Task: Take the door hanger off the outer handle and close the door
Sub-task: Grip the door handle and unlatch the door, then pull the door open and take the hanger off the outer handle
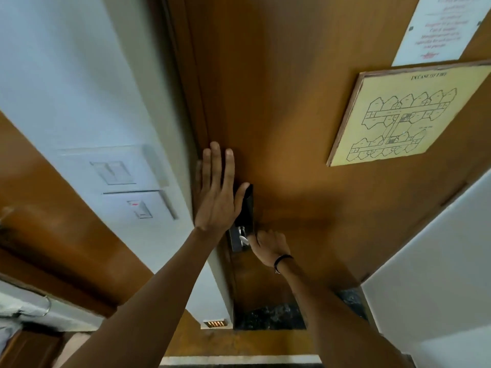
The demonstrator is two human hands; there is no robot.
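The brown wooden door (287, 107) stands shut against its frame, seen from the inside. My left hand (218, 192) lies flat and open on the door's edge, its fingers spread over the top of the black lock plate (246, 208). My right hand (269, 247) is curled on the inner metal handle (243, 239) just below the plate; a dark band circles that wrist. No door hanger shows anywhere in view.
A framed yellow fire plan (398, 115) and a white notice (443, 27) hang on the door at right. Wall switches (117, 171) (140, 208) sit left of the frame. A white wall (438, 274) closes the right side; dark stone threshold (268, 317) below.
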